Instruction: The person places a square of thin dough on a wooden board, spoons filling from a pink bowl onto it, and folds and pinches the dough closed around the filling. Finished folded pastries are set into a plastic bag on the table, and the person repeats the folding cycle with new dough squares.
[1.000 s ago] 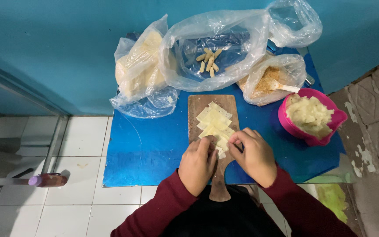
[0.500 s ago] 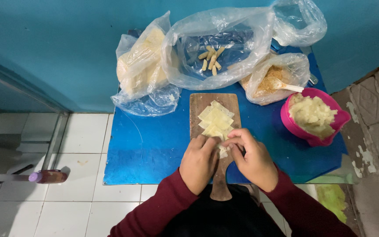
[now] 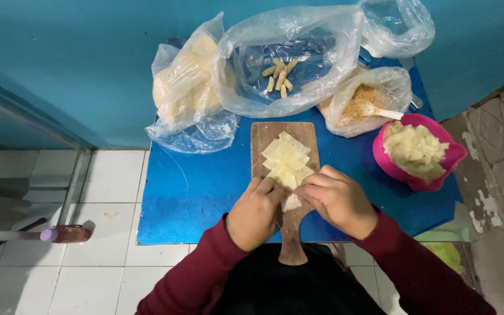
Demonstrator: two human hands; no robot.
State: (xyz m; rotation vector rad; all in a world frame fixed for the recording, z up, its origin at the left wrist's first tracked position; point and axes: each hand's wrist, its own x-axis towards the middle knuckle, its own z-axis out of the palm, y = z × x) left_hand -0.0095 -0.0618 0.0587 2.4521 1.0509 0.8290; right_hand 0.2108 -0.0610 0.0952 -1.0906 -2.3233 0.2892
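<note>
We judge the thin pale wrapper (image 3: 290, 202) light, soft and easily torn, best taken by its edges. It lies at the near end of the wooden board (image 3: 263, 135), below the wrapper stack (image 3: 287, 158). Our left hand (image 3: 254, 213) and right hand (image 3: 339, 201) meet over it, each grip closed, fingertips pinching its edges.

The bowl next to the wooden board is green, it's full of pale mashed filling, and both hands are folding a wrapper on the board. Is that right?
Not quite. The head view shows the bowl is pink, not green. The rest holds: it is full of pale mashed filling, it stands right of the wooden board, and the left hand and right hand are folding a wrapper there.
</note>
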